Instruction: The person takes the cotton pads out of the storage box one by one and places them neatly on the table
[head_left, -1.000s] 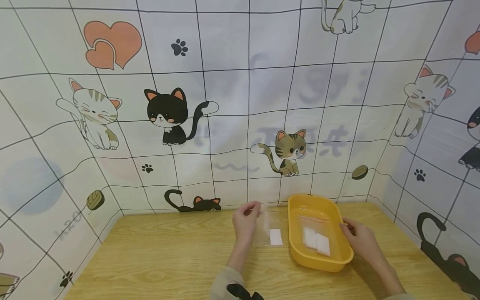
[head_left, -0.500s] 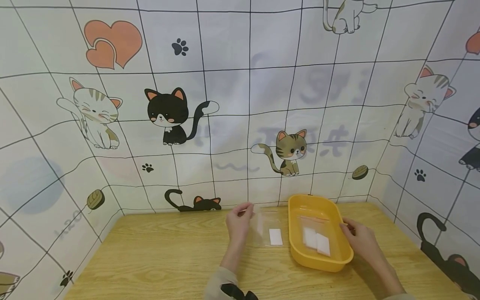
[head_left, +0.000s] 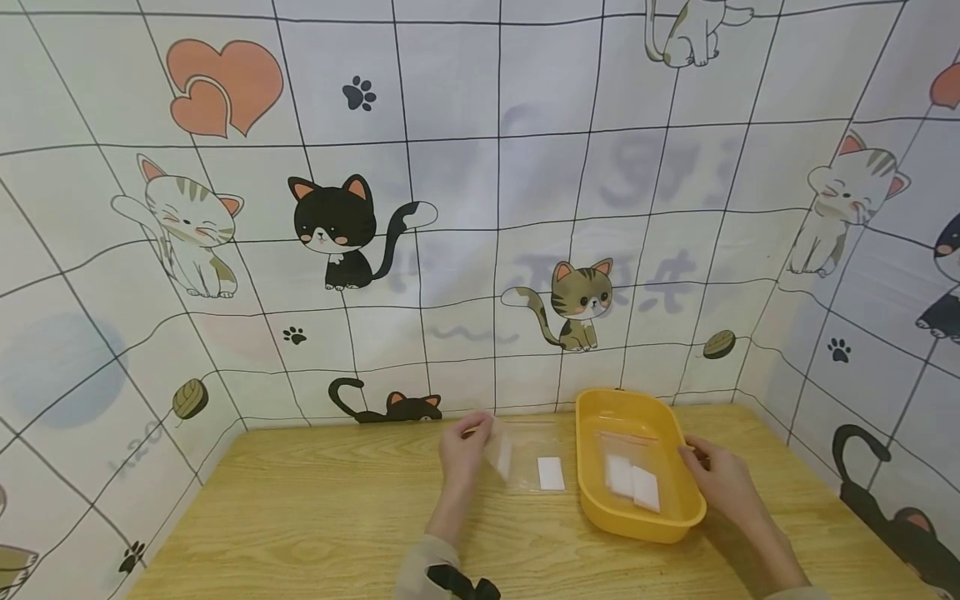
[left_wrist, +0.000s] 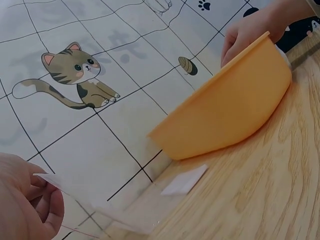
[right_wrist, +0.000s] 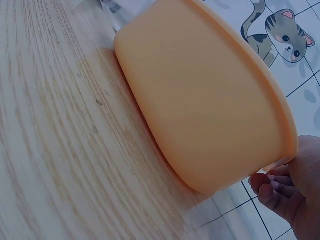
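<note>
My left hand (head_left: 461, 454) pinches the edge of a clear plastic zip bag (left_wrist: 95, 197), lifted off the table at its left side. Flat on the table to its right lies a white card (head_left: 551, 473) within clear film; whether this film and the pinched one are the same bag I cannot tell. My right hand (head_left: 720, 479) holds the right rim of a yellow plastic tray (head_left: 592, 512), fingers curled below the edge in the right wrist view. Inside the tray rest clear zip bags with white cards (head_left: 646, 489).
The wooden table (head_left: 322, 508) runs up to a white grid-patterned cloth (head_left: 465, 183) printed with cartoon cats. More of that cloth hangs at the left and right sides. The tray stands close to the back cloth.
My left hand has moved left and slightly down, drawing the pinched film leftward. The card on the table, the tray and my right hand have stayed in place.
</note>
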